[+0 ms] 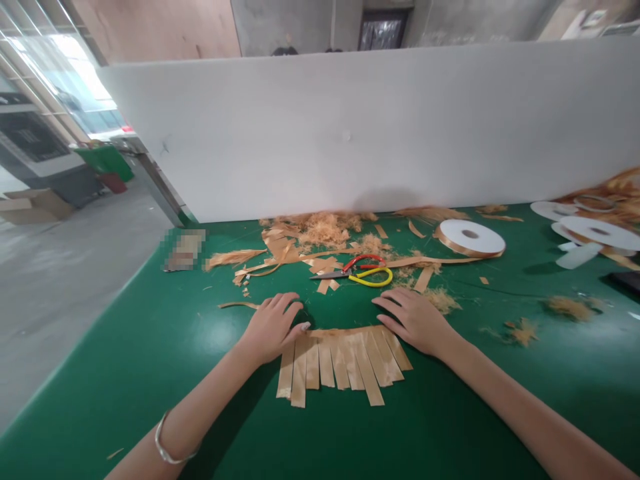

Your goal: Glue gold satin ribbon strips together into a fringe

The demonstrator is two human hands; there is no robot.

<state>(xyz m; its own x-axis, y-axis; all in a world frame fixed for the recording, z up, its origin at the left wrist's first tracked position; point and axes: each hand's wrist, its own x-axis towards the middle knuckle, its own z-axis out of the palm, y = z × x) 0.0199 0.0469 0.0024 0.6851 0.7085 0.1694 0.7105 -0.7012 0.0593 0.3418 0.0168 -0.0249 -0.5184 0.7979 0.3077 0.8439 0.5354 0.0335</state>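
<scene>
A fringe of tan ribbon strips (345, 360) lies flat on the green tabletop (320, 440), its pieces side by side with uneven lower ends. My left hand (274, 325) rests at its upper left corner, thumb touching the edge, fingers spread. At the upper right corner lies my right hand (413, 319), fingers stretched out and loosely apart. Neither hand is closed around anything. Just beyond the hands is a pair of scissors (370, 272) with one red and one yellow handle loop, blades pointing left.
Ribbon scraps and frayed fibres (320, 230) are heaped along a white upright board (350, 133). A ribbon roll (470, 238) stands at the right, with more white spools (597, 230) beyond. A partly blurred packet (187, 250) lies near the table's left edge.
</scene>
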